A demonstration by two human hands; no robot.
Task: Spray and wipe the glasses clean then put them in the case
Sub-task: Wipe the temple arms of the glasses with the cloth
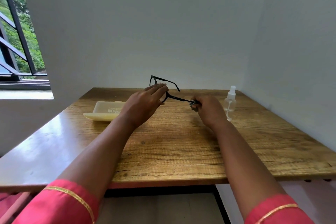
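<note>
- Wiping step: left hand (145, 102) holds the glasses (164, 87) at frame centre; right hand (207, 109) pinches a cloth (193, 103) round one arm.
- Next, probably: fold them into the case (105, 112), centre left.

Glasses (164, 85): black frame. Case (104, 112): pale cream-yellow, small white printed logo and lettering on its lid. Spray bottle (230, 102): clear body, white nozzle and cap. Cloth (193, 103): grey. Surface (181, 147): warm brown wood-grain pattern, glossy. Sleeves (60, 203): pink-red, narrow gold band trim. Wall (145, 23): plain white. Window bars (16, 23): black, green foliage behind.
</note>
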